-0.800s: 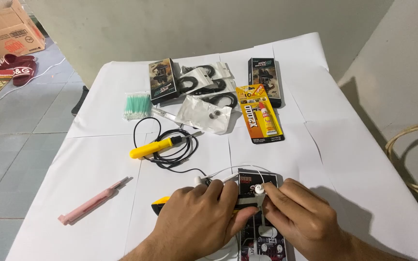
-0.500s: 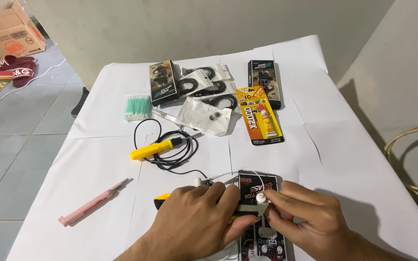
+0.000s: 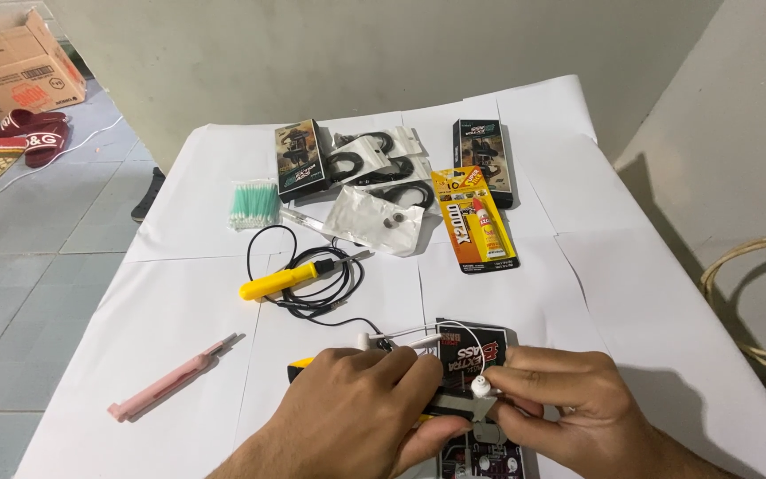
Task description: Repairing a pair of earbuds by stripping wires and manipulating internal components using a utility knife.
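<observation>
My left hand (image 3: 361, 412) rests palm down on a black printed card pack (image 3: 476, 350) at the table's near edge, fingers curled over a grey part. My right hand (image 3: 565, 408) pinches a small white earbud (image 3: 481, 388) between thumb and fingertips. A thin white wire (image 3: 427, 330) loops from the earbud over the pack towards a white plug by my left fingers. A yellow-and-black tool (image 3: 301, 365) peeks out beside my left hand, mostly hidden.
White paper covers the table (image 3: 179, 310). A yellow-handled soldering iron (image 3: 290, 280) with black cord, a pink tool (image 3: 170, 383), cotton swabs (image 3: 254, 204), a glue tube on a yellow card (image 3: 474, 222), small black boxes and bagged cables lie farther off. Floor drops away at left.
The view has tilted slightly, so the objects sit higher. My hands stay together on the pack, the right one still pinching the earbud.
</observation>
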